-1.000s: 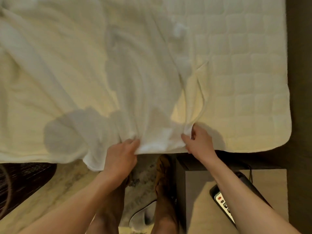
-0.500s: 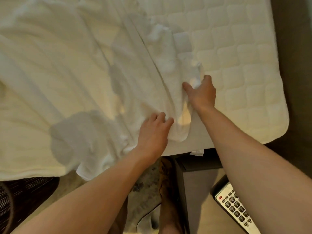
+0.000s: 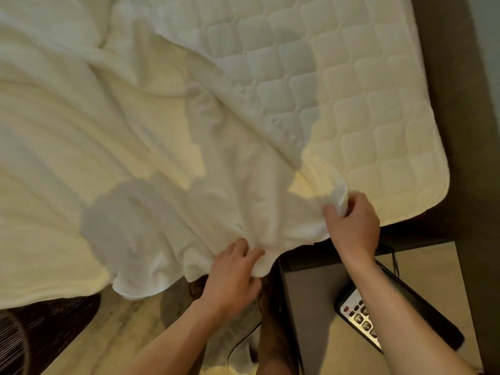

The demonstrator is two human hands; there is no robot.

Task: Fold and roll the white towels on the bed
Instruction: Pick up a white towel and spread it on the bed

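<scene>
Likely, with left hand [image 3: 235, 269] and right hand [image 3: 351, 226] each pinching the hem of the rumpled white terry towel [image 3: 221, 163] spread beyond them on the quilted bed [image 3: 365, 109], uneven tugs could skew the fold.

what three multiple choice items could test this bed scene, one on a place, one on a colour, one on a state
1. Where does the remote control lie? A in a drawer; B on the nightstand; C on a chair.
2. What colour is the towel? A white; B blue; C red.
3. What is the right hand doing? A lying flat and open; B holding the remote control; C gripping the towel.
Key: 1 B, it lies on the nightstand's top, partly under the right forearm. 2 A, the cloth is white throughout. 3 C, its fingers curl round the towel's edge.
</scene>
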